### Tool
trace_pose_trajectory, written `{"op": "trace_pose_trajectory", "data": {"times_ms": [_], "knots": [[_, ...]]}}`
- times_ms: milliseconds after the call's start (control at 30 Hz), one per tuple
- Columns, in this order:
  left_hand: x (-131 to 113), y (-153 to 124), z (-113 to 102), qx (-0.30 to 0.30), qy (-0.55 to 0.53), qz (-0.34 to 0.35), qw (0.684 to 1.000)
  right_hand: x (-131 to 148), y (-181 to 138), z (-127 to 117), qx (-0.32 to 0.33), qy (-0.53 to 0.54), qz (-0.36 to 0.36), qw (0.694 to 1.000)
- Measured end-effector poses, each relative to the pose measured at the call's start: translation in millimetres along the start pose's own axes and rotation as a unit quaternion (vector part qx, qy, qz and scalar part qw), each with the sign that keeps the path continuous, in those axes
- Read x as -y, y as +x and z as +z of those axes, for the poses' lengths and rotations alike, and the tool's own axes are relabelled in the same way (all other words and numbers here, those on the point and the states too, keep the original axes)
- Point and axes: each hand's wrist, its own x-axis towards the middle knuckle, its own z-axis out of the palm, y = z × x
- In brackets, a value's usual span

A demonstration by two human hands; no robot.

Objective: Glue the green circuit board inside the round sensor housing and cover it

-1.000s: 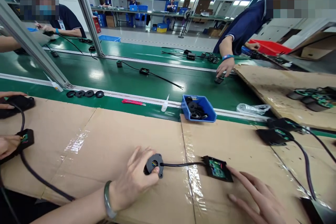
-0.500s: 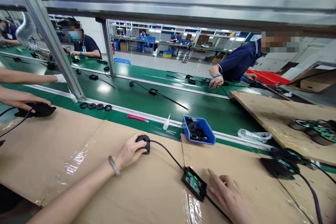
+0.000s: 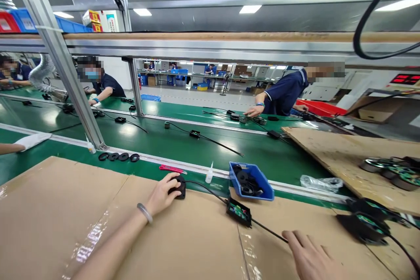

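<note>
Head view: left hand (image 3: pixel 161 194) fingers grasping black disc (image 3: pixel 179 186) on cardboard (image 3: pixel 65 210), cable (image 3: pixel 210 191) runs to board (image 3: pixel 239 212); right hand (image 3: pixel 311 257) flat, fingers released, fingertips just beside cable

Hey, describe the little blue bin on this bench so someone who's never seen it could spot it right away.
Find the green conveyor belt that runs past the cardboard-covered bench. At the bench's far edge, right of the left hand, sits the blue bin. It is the only open blue tray there, filled with black ring-shaped parts.
</note>
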Motion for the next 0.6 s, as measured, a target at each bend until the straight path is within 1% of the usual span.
{"op": "trace_pose_trajectory", "data": {"times_ms": [33, 67, 100, 133, 167, 200, 233, 300, 367, 433, 500, 600], "knots": [[0.2, -0.6, 0.3, -0.001, 0.002, 0.003, 1.0, 11.4, 12.3, -1.2, -0.019, 0.004, -0.025, 0.999], [0.7, -1.1, 0.5, -0.002, 0.005, 0.006, 1.0, 27.7, 26.7, -2.7, -0.03, 0.03, -0.06, 0.997], [1.6, -1.5, 0.8, -0.003, 0.009, 0.01, 1.0, 48.0, 42.9, -4.7, -0.03, 0.073, -0.094, 0.993], [2.7, -1.8, 1.2, -0.005, 0.013, 0.014, 1.0, 70.9, 60.3, -6.7, -0.028, 0.113, -0.111, 0.987], [4.2, -1.9, 1.6, -0.006, 0.018, 0.019, 1.0, 94.6, 78.5, -8.7, -0.017, 0.151, -0.133, 0.979], [6.0, -1.9, 2.0, -0.008, 0.025, 0.024, 0.999, 117.5, 96.8, -10.1, 0.015, 0.181, -0.134, 0.974], [7.8, -1.8, 2.4, -0.011, 0.031, 0.03, 0.999, 138.1, 114.6, -10.6, 0.05, 0.206, -0.157, 0.964], [11.0, -0.8, 3.2, -0.017, 0.045, 0.043, 0.998, 168.1, 146.6, -8.5, 0.064, 0.218, -0.185, 0.956], [12.4, 0.9, 3.2, -0.021, 0.053, 0.055, 0.997, 182.8, 170.4, -3.0, 0.069, 0.225, -0.206, 0.95], [11.1, 2.8, 2.2, -0.023, 0.052, 0.061, 0.996, 186.7, 184.2, 3.2, 0.075, 0.232, -0.213, 0.946], [7.9, 3.7, 0.4, -0.024, 0.045, 0.062, 0.997, 186.5, 188.7, 7.6, 0.076, 0.235, -0.206, 0.947], [3.7, 0.2, -1.7, -0.023, 0.038, 0.064, 0.997, 186.9, 183.3, 9.6, 0.075, 0.239, -0.192, 0.949]]}}
